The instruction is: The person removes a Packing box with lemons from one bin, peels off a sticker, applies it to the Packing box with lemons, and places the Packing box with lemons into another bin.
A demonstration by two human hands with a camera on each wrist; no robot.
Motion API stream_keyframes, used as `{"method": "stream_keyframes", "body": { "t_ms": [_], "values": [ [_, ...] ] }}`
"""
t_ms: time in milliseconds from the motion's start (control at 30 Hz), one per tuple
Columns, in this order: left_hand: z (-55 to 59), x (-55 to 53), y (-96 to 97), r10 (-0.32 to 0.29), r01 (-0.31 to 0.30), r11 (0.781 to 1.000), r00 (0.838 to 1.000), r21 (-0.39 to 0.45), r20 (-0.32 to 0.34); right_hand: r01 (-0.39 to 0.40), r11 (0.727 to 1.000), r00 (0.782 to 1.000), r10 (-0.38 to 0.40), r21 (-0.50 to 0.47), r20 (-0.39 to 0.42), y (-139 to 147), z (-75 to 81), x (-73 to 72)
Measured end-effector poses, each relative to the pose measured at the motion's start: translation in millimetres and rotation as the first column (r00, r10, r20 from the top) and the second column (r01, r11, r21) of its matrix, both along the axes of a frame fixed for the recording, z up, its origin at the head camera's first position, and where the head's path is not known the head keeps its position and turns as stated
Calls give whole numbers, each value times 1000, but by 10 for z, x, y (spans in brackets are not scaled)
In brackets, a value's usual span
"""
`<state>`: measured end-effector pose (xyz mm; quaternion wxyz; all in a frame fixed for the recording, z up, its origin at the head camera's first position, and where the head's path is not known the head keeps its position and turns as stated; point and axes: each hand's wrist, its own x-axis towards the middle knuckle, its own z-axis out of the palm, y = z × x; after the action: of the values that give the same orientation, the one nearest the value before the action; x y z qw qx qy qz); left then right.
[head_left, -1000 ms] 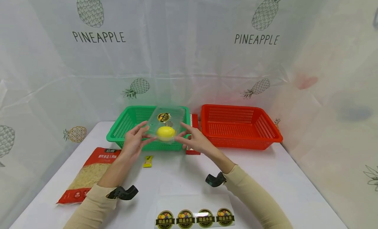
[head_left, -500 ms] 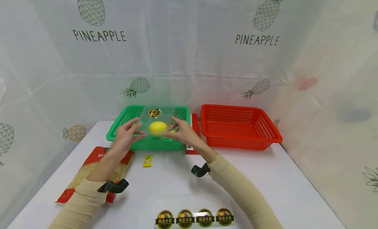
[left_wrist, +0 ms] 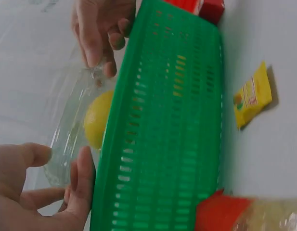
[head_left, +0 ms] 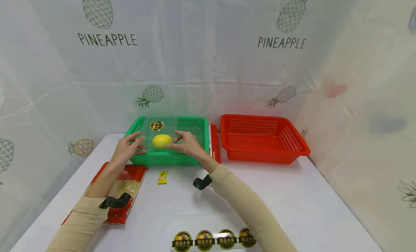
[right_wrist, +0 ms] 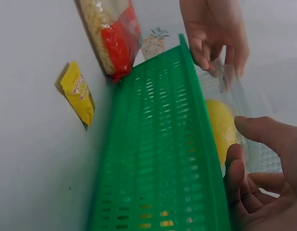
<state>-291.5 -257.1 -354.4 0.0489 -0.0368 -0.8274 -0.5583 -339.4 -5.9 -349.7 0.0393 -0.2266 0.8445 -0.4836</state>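
Note:
A clear plastic clamshell box (head_left: 169,124) with a round black-and-gold sticker (head_left: 157,126) on its lid hangs over the left part of the green basket (head_left: 169,159). Inside it lies a yellow lemon (head_left: 161,140). My left hand (head_left: 126,149) grips the box's left side between thumb and fingers. On the opposite side, my right hand (head_left: 188,144) pinches the box's edge. Both wrist views show the lemon (left_wrist: 96,120) level with the basket rim, partly hidden behind it. Another clear box (head_left: 197,132) shows in the basket's right part.
Right of the green basket stands a red basket (head_left: 260,157), with a red box (head_left: 214,143) between them. A small yellow packet (head_left: 162,177) lies in front. A red pasta bag (head_left: 130,183) is under my left forearm. A sheet of round stickers (head_left: 204,241) lies near the front.
Both hands have carried the box with the lemon leftward and slightly lower, from the basket's right half to its left half. The clear box in the basket's right part has come into view.

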Motion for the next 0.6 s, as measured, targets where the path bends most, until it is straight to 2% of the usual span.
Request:
{"method": "stream_keyframes", "body": {
  "t_ms": [67,133,233,300,600],
  "values": [
    [-14,-18,-42,29,-32,992,999,-122,-30,7,1000,1000,-7,10,6,-61,-10,-18],
    [-25,-42,-81,47,-65,969,996,-240,-79,11,1000,1000,-11,26,2,-115,-5,-34],
    [-36,-77,-126,50,-101,929,988,-355,-148,10,999,1000,-10,43,-3,-176,7,-59],
    [-47,-97,-152,48,-120,907,982,-403,-184,8,998,1000,-8,55,-1,-208,2,-80],
    [-102,-152,-169,45,-161,855,970,-493,-239,33,987,999,-32,159,-13,-309,-103,-155]
  ]
}}
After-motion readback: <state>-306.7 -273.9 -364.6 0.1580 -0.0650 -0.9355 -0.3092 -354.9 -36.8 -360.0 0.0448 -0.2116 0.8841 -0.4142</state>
